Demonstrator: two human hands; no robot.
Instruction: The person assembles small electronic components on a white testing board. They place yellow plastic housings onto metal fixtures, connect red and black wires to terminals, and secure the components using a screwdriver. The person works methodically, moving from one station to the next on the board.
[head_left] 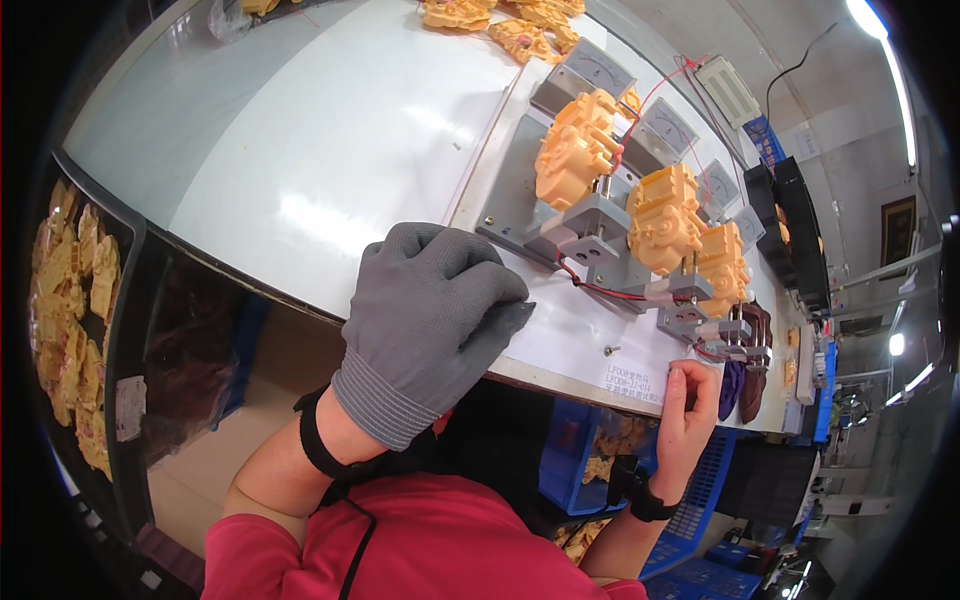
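My left hand (430,310) wears a grey knit glove and rests fingers curled on the near edge of the white table (330,130), holding nothing I can see. My right hand (688,400), bare, grips the near edge of a white test board (590,340) by a small paper label. Three orange plastic housings (572,148), (662,218), (722,262) sit clamped in grey metal fixtures (590,235) on that board, with red wires (610,290) running between them. Analogue meters (600,70) stand behind the fixtures.
A dark bin of orange plastic parts (75,320) stands at my left. More orange parts (510,25) lie at the table's far edge. Blue crates (590,460) sit below the table at my right. Dark brown parts (752,370) lie at the board's right end.
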